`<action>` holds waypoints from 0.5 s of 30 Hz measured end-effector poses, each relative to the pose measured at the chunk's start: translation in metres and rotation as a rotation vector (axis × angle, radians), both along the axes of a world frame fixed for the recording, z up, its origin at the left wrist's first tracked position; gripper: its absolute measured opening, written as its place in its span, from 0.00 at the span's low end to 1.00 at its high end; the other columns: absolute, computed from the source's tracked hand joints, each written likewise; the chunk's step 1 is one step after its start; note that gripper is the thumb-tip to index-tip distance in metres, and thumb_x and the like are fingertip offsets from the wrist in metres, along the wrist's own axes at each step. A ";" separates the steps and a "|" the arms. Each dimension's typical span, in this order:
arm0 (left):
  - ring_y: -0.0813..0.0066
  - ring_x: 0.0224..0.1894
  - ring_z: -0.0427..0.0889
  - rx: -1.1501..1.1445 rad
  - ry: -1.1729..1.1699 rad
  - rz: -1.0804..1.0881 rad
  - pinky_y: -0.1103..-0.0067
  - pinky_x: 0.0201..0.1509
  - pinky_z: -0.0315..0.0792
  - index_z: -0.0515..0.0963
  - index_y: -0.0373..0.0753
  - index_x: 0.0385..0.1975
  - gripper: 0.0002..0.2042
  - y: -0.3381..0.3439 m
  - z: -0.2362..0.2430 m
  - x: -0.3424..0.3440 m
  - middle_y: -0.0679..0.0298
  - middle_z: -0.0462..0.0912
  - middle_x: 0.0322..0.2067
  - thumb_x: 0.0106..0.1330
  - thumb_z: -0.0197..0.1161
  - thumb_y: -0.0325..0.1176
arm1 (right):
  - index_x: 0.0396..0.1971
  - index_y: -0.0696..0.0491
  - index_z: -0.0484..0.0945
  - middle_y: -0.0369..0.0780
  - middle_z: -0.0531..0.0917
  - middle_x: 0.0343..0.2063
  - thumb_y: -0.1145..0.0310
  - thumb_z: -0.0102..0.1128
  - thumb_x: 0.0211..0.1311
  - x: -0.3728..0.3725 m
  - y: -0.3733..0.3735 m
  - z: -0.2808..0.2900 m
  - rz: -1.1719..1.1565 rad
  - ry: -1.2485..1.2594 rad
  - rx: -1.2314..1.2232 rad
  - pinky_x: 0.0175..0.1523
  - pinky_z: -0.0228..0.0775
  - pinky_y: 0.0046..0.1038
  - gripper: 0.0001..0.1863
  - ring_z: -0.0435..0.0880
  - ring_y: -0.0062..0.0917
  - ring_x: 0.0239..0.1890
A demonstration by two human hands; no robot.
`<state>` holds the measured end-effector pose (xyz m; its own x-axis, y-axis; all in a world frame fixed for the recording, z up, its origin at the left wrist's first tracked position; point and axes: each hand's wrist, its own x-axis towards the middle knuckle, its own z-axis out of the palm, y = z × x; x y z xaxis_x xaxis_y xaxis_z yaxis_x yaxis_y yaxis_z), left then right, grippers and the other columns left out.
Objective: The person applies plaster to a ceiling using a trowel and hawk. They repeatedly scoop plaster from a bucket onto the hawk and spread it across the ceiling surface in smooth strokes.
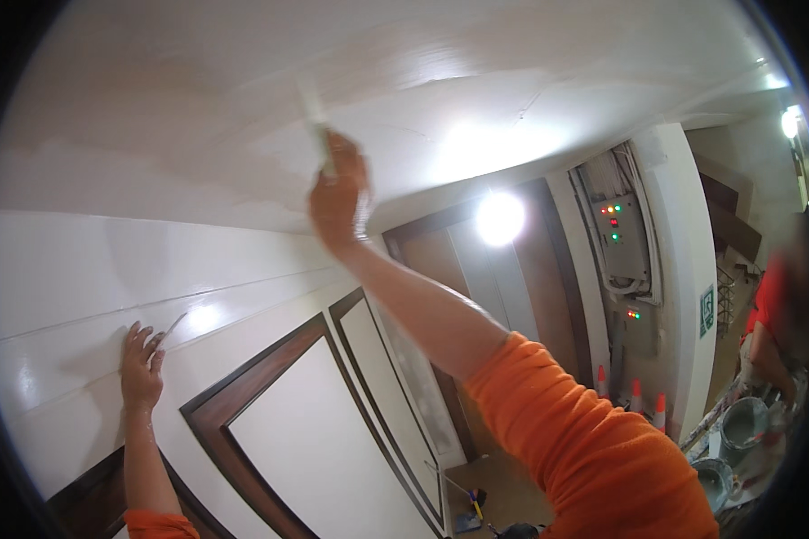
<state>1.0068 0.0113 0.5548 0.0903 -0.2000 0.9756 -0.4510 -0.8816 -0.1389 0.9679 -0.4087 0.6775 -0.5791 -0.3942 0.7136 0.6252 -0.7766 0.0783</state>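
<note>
My right hand (340, 196) is raised to the white ceiling (198, 99), its fingers closed round a pale, narrow scraper-like tool (314, 110). Motion blurs that tool, so its exact kind is unclear. Its far end is at the ceiling, where damp-looking grey and beige patches show. Lower on the left, my left hand (142, 373) is up against the glossy white wall panel (63, 256). A thin, pale, blade-like strip (174, 328) sticks out from its fingertips, seemingly pinched there. Most of that strip is hidden.
Dark wood-framed panels (270, 377) line the wall below. A bright lamp (500, 218) glows ahead, near an electrical box (622, 235) with coloured lights. Orange-and-white cones (636, 395) stand beneath. At the right, a person in red (764, 305) is beside grey-smeared buckets (744, 422).
</note>
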 end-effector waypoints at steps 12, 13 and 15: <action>0.57 0.68 0.66 0.050 -0.006 0.083 0.65 0.69 0.64 0.83 0.44 0.50 0.13 -0.003 0.005 -0.003 0.60 0.78 0.56 0.68 0.60 0.33 | 0.67 0.49 0.65 0.44 0.66 0.64 0.84 0.57 0.53 0.008 0.063 0.044 0.257 0.189 0.120 0.66 0.66 0.41 0.38 0.67 0.40 0.66; 0.57 0.68 0.66 0.078 -0.015 0.094 0.64 0.69 0.64 0.83 0.44 0.50 0.13 0.000 0.006 -0.001 0.60 0.78 0.56 0.68 0.60 0.33 | 0.66 0.50 0.66 0.45 0.67 0.64 0.84 0.57 0.53 0.012 0.064 0.036 0.296 0.206 0.041 0.67 0.64 0.41 0.37 0.67 0.41 0.65; 0.57 0.68 0.66 0.123 -0.046 0.114 0.64 0.69 0.64 0.83 0.43 0.49 0.12 0.004 0.009 0.001 0.60 0.78 0.56 0.68 0.60 0.33 | 0.64 0.53 0.69 0.46 0.72 0.61 0.83 0.55 0.55 0.026 0.015 0.028 0.239 -0.026 0.022 0.70 0.59 0.41 0.33 0.68 0.41 0.65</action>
<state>1.0073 0.0153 0.5643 0.0748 -0.3088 0.9482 -0.3395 -0.9019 -0.2669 0.9936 -0.3935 0.7059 -0.4850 -0.5379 0.6895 0.7896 -0.6082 0.0809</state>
